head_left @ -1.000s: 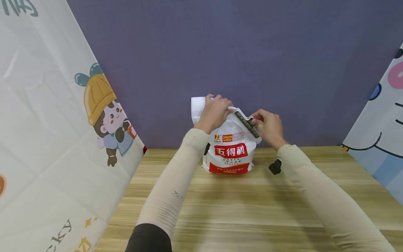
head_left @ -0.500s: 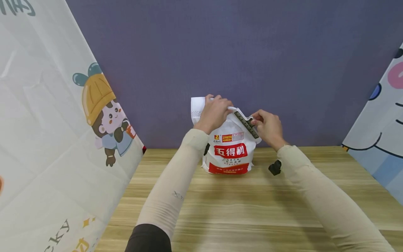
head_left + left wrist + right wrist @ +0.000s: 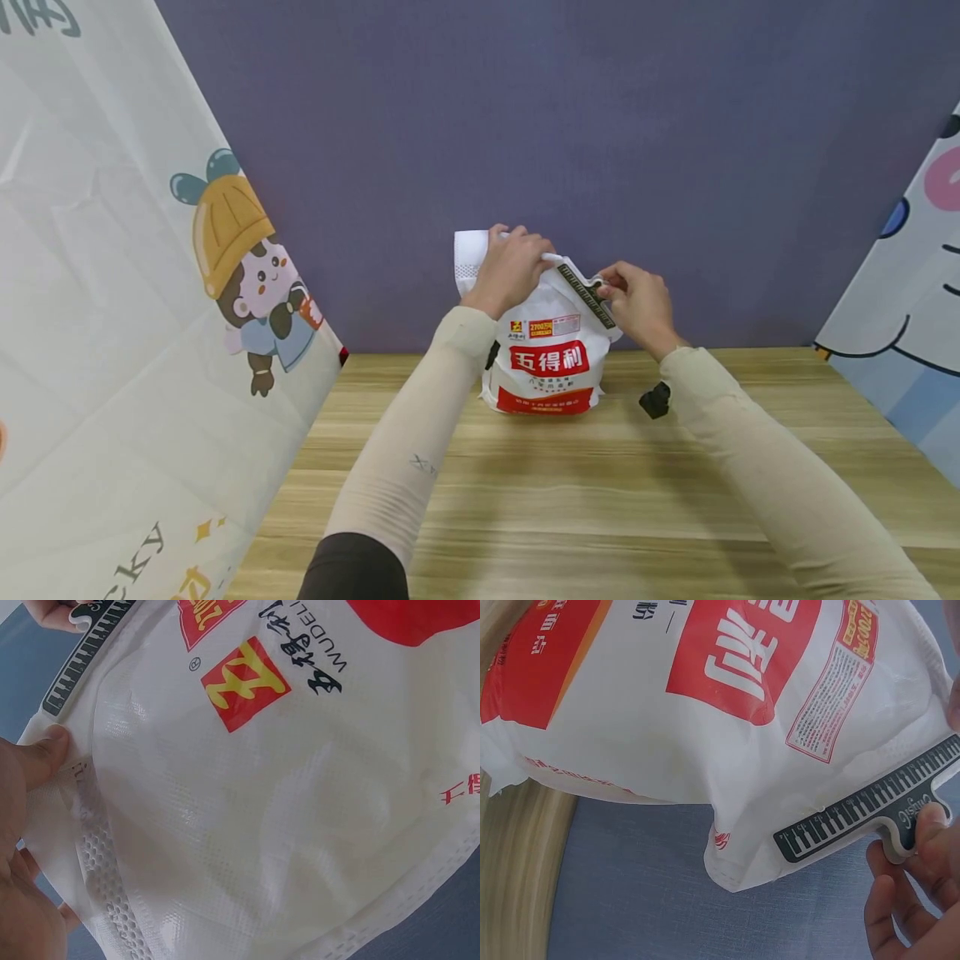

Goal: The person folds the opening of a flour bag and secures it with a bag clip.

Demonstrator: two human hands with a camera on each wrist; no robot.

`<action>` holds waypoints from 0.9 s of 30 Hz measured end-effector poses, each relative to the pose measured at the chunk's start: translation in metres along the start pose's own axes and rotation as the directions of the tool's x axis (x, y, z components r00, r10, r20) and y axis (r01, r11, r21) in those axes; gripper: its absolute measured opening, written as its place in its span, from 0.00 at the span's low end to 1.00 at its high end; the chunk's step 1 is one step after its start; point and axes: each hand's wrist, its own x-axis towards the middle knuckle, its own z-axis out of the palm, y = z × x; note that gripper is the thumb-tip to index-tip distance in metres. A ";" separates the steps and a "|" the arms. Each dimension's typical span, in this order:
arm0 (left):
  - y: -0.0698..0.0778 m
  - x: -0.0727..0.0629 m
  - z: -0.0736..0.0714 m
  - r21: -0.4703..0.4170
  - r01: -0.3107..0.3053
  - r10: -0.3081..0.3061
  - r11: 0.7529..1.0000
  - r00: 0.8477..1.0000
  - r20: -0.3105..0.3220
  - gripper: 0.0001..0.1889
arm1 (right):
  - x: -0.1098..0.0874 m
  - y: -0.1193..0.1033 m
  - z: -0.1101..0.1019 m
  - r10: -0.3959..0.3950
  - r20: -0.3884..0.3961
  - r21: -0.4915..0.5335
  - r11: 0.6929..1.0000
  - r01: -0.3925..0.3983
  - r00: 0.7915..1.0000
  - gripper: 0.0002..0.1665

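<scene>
A white flour bag with red printed panels stands upright on the wooden table, its top folded over. My left hand grips the folded top edge; in the left wrist view the thumb presses on the near face and the other fingers go behind. Along the right part of the fold sits a black bag clip with a piano-key pattern. My right hand pinches the clip's handle between thumb and fingers. The clip's back side is hidden in the head view.
Wood-grain table runs in front of the bag. A grey-blue wall panel rises close behind it. White sheets with cartoon prints flank the table, one on the left and one on the right.
The head view has shifted very slightly. Both hands, the flour bag and the clip hold nearly the same places throughout.
</scene>
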 end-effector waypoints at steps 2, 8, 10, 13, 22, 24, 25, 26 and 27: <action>0.000 -0.001 -0.001 -0.002 -0.002 0.002 1.000 1.000 -0.002 0.12 | -0.002 -0.001 0.000 0.001 -0.003 -0.001 1.000 -0.001 1.000 0.10; 0.000 -0.004 -0.001 -0.007 -0.010 0.010 1.000 1.000 -0.015 0.12 | -0.008 -0.004 0.000 0.002 -0.009 -0.003 1.000 -0.002 1.000 0.11; 0.001 -0.005 -0.002 -0.009 -0.011 0.011 1.000 1.000 -0.016 0.12 | -0.009 -0.005 0.000 0.004 -0.006 -0.001 1.000 -0.004 1.000 0.12; 0.001 -0.006 -0.002 -0.009 -0.014 0.014 1.000 1.000 -0.014 0.12 | -0.012 -0.007 0.000 0.011 0.002 -0.002 1.000 -0.011 1.000 0.12; 0.000 -0.009 -0.004 0.002 -0.021 0.021 1.000 1.000 -0.019 0.13 | -0.016 -0.009 0.003 0.008 0.019 0.021 1.000 -0.009 1.000 0.15; 0.000 -0.010 -0.005 0.001 -0.020 0.020 1.000 1.000 -0.017 0.13 | -0.017 -0.009 0.003 0.008 0.022 0.025 1.000 -0.009 1.000 0.15; 0.000 -0.010 -0.005 0.001 -0.020 0.020 1.000 1.000 -0.017 0.13 | -0.018 -0.010 0.004 0.009 0.024 0.028 1.000 -0.010 1.000 0.16; -0.001 -0.010 -0.005 0.000 -0.021 0.021 1.000 1.000 -0.018 0.13 | -0.018 -0.010 0.004 0.011 0.027 0.032 0.999 -0.012 1.000 0.16; -0.001 -0.010 -0.005 0.002 -0.020 0.020 1.000 1.000 -0.020 0.13 | -0.019 -0.010 0.004 0.009 0.027 0.033 0.999 -0.010 1.000 0.17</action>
